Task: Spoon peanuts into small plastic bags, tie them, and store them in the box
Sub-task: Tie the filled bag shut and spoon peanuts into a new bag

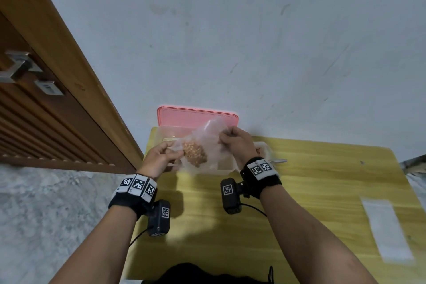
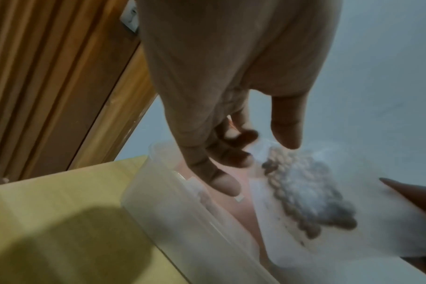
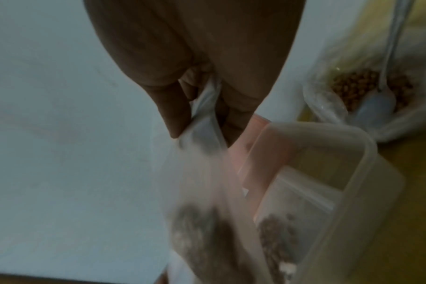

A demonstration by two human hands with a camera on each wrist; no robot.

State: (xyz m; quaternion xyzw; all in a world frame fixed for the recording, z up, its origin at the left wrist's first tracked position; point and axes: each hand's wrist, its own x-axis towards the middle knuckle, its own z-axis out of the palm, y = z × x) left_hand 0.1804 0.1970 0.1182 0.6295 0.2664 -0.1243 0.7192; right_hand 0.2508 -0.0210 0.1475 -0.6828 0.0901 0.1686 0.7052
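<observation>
A clear plastic bag (image 1: pixel 207 132) with a clump of peanuts (image 1: pixel 194 153) hangs stretched between both hands, just above the translucent box (image 1: pixel 227 166). My left hand (image 1: pixel 171 150) pinches the bag's left end beside the peanuts (image 2: pixel 304 190); its thumb (image 2: pixel 287 130) touches the bag (image 2: pixel 389 221) there. My right hand (image 1: pixel 224 136) grips the gathered mouth of the bag (image 3: pixel 204 107) between thumb and fingers (image 3: pixel 173 107). Inside the box (image 3: pixel 362 159) lies another bag of peanuts (image 3: pixel 277 232). The pink lid (image 1: pixel 196 115) leans on the wall behind the box.
A clear tub of loose peanuts (image 3: pixel 348 90) with a spoon (image 3: pixel 377 103) in it sits right of the box. The yellow table (image 1: pixel 299 191) ends at its left edge near my left wrist, by a wooden door (image 1: pixel 46 76). White paper (image 1: pixel 387 230) lies at the right.
</observation>
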